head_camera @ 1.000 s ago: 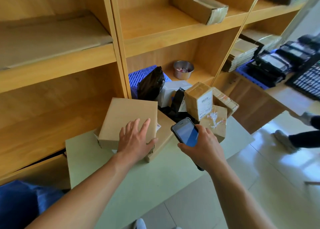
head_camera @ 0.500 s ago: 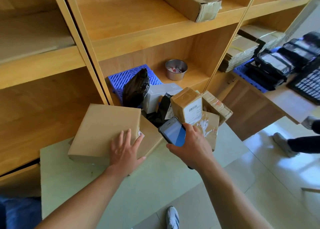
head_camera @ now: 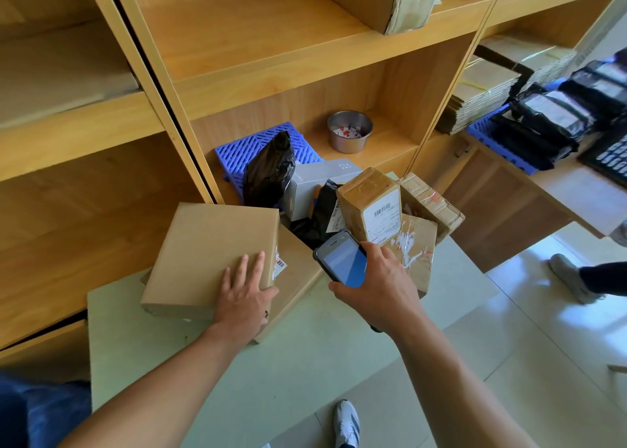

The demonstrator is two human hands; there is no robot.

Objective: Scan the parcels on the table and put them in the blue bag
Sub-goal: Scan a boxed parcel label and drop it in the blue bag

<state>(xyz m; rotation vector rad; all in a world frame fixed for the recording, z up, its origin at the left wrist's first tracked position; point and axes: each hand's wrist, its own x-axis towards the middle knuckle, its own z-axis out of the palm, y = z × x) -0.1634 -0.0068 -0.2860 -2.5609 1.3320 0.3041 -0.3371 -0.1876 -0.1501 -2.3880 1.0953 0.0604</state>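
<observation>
Left hand [head_camera: 242, 298]: open fingers lie flat on the flat brown cardboard box [head_camera: 210, 254], on the pale green table [head_camera: 305, 373].
Right hand [head_camera: 380, 288]: I grip the black scanner phone [head_camera: 342, 261].
Left to do: lots, I think; heap of parcels [head_camera: 369, 203] waits, blue cloth bag [head_camera: 44, 410] down by my left.

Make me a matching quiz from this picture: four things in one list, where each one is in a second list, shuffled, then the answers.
Things
1. flat cardboard box
2. handheld scanner
3. metal cup
4. blue bag

Places
A. on the wooden shelf, right of the blue crate
B. low at the left edge of the table
C. held in the right hand
D. under the left hand, whose fingers lie flat on top

Pairs: 1-D, 2-C, 3-A, 4-B
</observation>
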